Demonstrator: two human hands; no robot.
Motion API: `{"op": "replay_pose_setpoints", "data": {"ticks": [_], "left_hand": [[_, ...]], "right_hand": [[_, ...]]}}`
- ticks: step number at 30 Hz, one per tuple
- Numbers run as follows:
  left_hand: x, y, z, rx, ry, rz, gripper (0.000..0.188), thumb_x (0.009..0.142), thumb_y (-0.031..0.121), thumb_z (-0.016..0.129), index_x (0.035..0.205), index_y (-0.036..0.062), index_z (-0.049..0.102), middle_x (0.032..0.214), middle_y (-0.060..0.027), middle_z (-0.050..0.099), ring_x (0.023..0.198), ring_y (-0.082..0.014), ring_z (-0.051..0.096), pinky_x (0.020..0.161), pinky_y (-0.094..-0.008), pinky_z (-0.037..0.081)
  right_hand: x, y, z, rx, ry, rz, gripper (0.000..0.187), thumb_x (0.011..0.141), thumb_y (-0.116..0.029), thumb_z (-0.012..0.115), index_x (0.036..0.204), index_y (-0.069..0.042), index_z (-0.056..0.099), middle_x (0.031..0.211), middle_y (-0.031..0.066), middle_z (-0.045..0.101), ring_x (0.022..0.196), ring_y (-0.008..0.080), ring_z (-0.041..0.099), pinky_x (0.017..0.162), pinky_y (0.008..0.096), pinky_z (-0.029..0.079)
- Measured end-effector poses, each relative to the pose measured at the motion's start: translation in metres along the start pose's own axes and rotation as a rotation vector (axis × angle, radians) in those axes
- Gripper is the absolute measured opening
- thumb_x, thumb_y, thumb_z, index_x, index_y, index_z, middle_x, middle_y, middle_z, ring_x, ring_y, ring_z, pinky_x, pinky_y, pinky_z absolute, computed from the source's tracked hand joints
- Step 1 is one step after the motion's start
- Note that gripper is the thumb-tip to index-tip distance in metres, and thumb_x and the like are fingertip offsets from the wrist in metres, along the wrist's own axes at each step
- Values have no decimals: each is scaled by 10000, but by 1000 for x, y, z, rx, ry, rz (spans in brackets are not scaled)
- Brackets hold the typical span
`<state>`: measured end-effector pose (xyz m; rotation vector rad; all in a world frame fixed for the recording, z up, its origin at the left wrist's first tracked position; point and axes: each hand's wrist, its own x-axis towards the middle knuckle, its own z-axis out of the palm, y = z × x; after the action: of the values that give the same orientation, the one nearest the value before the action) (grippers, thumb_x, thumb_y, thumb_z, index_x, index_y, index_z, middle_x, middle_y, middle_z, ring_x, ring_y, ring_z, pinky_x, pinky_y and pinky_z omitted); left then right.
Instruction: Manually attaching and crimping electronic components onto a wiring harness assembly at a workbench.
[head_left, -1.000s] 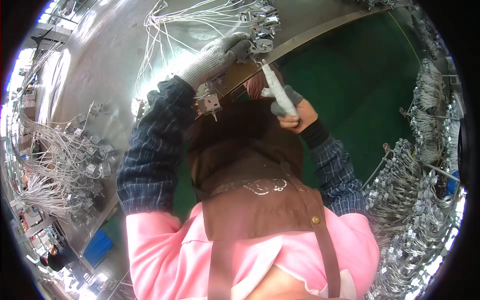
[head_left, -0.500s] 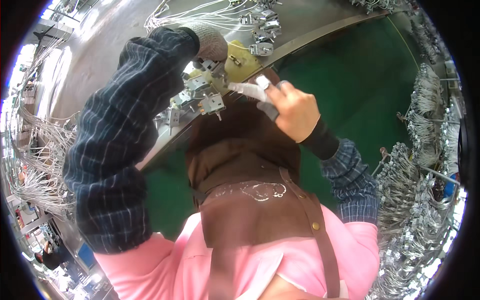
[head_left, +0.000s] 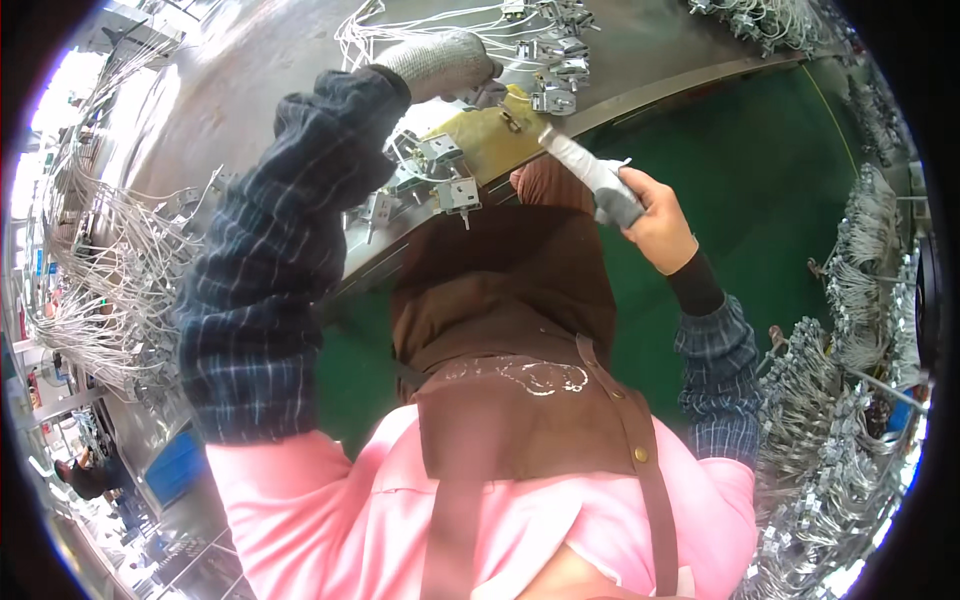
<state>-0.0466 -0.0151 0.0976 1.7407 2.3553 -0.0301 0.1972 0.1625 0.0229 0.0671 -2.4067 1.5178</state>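
My left hand (head_left: 440,66), in a pale knit glove with grey fingertips, is over the far side of a yellow pad (head_left: 470,135) on the metal bench. Its fingers are closed, and what they hold is hidden. A small brass-coloured piece (head_left: 511,121) is just below those fingertips. My bare right hand (head_left: 660,222) grips a white-wrapped hand tool (head_left: 585,165) with a grey lower part, its tip pointing at the pad from the right. Small metal box-shaped units (head_left: 458,195) with pins lie at the pad's near left.
More metal units (head_left: 555,97) with white wires (head_left: 410,28) lie beyond the pad. The bench edge (head_left: 640,100) runs slantwise over a green floor (head_left: 740,190). Wire bundles (head_left: 130,270) hang at left; racks of wired parts (head_left: 830,430) stand at right.
My right hand has drawn the tool back to the right, off the pad area. My left hand has moved away across the pad; a metal unit earlier under it no longer shows there.
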Motion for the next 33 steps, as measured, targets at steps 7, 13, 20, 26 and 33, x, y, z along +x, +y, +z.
{"op": "replay_pose_setpoints", "data": {"ticks": [7, 13, 20, 26, 33], "left_hand": [[-10, 17, 21, -227, 194, -283, 411, 951, 353, 455, 851, -2, 636, 693, -150, 612, 664, -255, 606, 657, -380, 470], [-9, 21, 33, -302, 270, -378, 426, 948, 362, 457, 909, -19, 642, 750, -190, 628, 729, -337, 623, 700, -424, 472], [-33, -9, 78, -81, 461, -236, 246, 829, 301, 593, 742, 82, 666, 634, -86, 619, 583, -240, 633, 534, -380, 510], [-6, 44, 128, -311, 763, 48, 237, 799, 307, 606, 731, 86, 660, 648, -87, 624, 632, -246, 635, 580, -371, 503], [-36, 10, 87, -321, 417, 100, 240, 743, 301, 620, 695, 66, 636, 644, -104, 627, 672, -245, 645, 616, -375, 496]], "right_hand": [[7, 12, 29, 1093, -221, 671, 320, 968, -285, 503, 1131, -18, 570, 716, 101, 605, 397, 60, 364, 365, 205, 278], [-1, 36, 47, 1157, -188, 562, 279, 925, -98, 511, 1190, -22, 550, 770, 95, 627, 440, 61, 429, 398, 215, 323], [-28, 25, 65, 421, -49, 342, 467, 799, -16, 624, 1247, -7, 493, 943, 88, 610, 675, 129, 549, 529, 250, 421], [18, 121, -12, 472, -169, 307, 453, 828, -112, 644, 1245, -32, 484, 1047, 99, 572, 792, 169, 560, 640, 287, 479], [88, 128, 31, 305, 425, 384, 481, 868, -238, 647, 1250, 2, 481, 1012, 95, 590, 707, 166, 568, 628, 295, 469]]}}
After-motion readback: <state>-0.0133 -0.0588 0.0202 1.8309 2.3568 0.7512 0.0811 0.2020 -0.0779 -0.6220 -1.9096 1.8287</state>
